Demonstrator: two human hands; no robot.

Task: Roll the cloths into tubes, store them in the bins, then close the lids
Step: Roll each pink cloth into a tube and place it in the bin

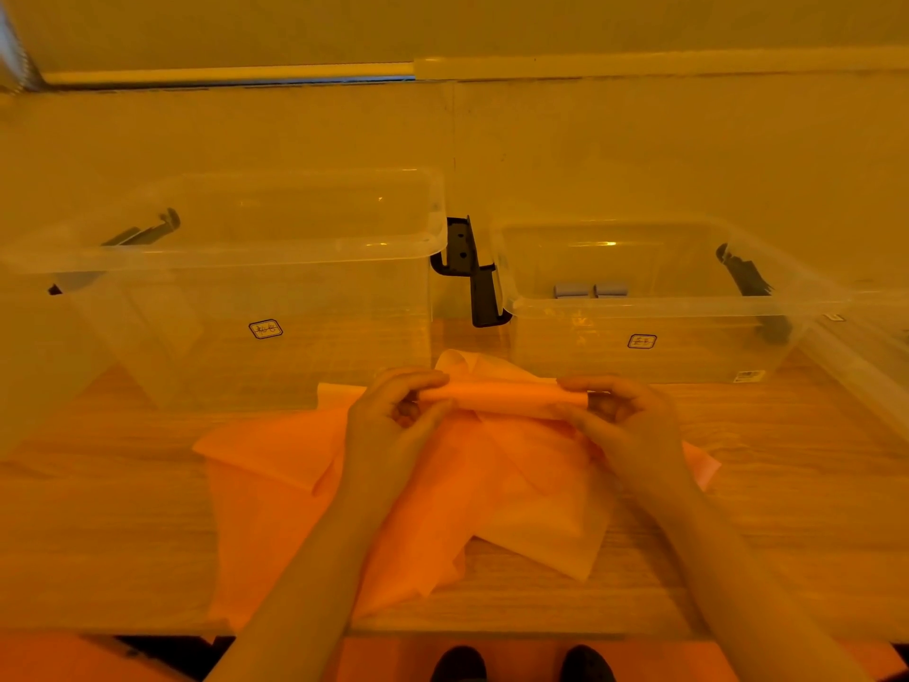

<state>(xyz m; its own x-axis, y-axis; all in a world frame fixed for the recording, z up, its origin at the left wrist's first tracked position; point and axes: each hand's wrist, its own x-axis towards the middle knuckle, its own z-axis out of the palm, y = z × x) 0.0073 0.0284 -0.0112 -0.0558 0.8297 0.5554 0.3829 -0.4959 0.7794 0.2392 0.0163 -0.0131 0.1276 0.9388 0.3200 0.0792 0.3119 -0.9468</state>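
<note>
Near the front edge of the bench (123,534), loose orange cloths (275,509) lie heaped beneath my wrists. Just beyond them, my left hand (388,415) and right hand (624,420) each pinch one end of the rolled tube (497,398), fingers closed over it, thumbs under. If either pinch slackens, I judge the roll springs open. Farther back stand the left bin (221,253) and right bin (654,307), both open.
</note>
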